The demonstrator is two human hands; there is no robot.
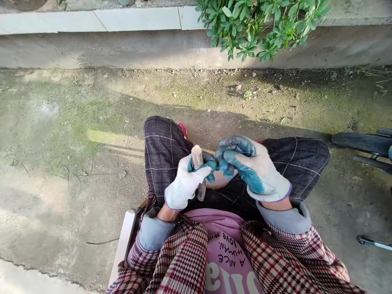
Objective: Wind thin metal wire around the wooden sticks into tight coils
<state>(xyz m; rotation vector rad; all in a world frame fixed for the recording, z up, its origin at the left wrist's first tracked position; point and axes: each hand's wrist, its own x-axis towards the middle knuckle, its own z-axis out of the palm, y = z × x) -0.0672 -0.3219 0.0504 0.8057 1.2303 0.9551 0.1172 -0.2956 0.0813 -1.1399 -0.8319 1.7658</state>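
I sit with both hands over my lap, in white work gloves with blue-coated palms. My left hand (187, 181) is closed round a short pale wooden handle (197, 157) that stands up through the fist and sticks out below it. My right hand (249, 167) is curled, its fingertips meeting those of the left hand at the handle's side. A rounded pinkish object (218, 179) lies under both hands; I cannot make out what it is. A thin yellowish stick shows just behind the fingers.
Checked dark trousers (163, 151) cover my knees. Bare mossy concrete ground (61, 134) stretches ahead to a low wall with a leafy green plant (260, 24). Dark metal parts (364, 143) stand at the right. A white seat edge (122, 241) shows at lower left.
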